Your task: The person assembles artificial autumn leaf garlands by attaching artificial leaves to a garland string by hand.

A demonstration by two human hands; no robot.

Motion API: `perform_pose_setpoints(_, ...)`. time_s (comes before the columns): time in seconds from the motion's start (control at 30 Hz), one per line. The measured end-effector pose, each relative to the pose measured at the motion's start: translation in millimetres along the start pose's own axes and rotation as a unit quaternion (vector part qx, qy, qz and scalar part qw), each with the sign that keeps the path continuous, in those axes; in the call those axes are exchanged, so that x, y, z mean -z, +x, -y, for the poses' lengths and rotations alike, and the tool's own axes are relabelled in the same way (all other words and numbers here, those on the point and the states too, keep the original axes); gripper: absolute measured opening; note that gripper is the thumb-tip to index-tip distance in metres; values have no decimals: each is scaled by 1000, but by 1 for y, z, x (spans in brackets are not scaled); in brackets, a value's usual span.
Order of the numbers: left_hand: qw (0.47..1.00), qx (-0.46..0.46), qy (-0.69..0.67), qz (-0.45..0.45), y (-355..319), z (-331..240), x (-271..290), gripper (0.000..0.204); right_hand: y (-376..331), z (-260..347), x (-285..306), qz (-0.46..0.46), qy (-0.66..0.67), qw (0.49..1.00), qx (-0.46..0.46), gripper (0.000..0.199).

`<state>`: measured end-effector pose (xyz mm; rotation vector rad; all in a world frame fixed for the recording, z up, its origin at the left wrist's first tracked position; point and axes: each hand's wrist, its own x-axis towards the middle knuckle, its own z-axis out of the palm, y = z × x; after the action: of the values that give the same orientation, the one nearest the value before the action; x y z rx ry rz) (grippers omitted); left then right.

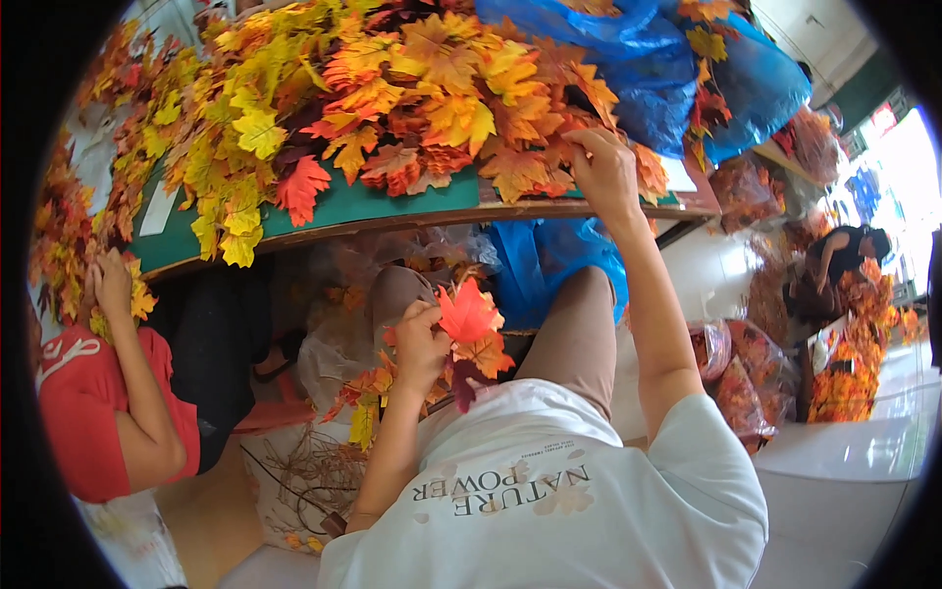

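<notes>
My left hand (420, 346) is over my lap, closed around a bunch of artificial maple leaves (469, 329) in red, orange and dark purple, with more leaves hanging below the fist. My right hand (603, 172) is stretched up to the table edge, its fingers pinched on orange leaves at the near side of a big pile of yellow, orange and red artificial leaves (392, 88). The pile lies on a green-topped table (373, 208) with a wooden edge.
A person in a red shirt (83, 412) sits at my left, one hand (113, 285) on hanging leaves. Blue plastic bags (638, 59) lie on the table and under it (549, 255). Clear bags of leaves (731, 378) stand at my right. Another person (844, 257) sits farther right.
</notes>
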<state>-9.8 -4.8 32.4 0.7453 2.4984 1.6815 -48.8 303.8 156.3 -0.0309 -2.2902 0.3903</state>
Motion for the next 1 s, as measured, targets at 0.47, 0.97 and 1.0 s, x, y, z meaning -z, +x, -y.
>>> perform_pose_setpoints(0.47, 999, 8, 38, 19, -9, 6, -8, 18, 94, 181, -112, 83, 291, 918, 258, 24)
perform_pose_setpoints(0.97, 1000, 5, -24, 2, -3, 9, -6, 17, 157, 248, -277, 271, -126, 939, 168, 21)
perform_pose_setpoints(1.0, 1000, 8, -7, -1, -3, 7, -4, 17, 157, 245, -277, 277, -150, 929, 195, 21)
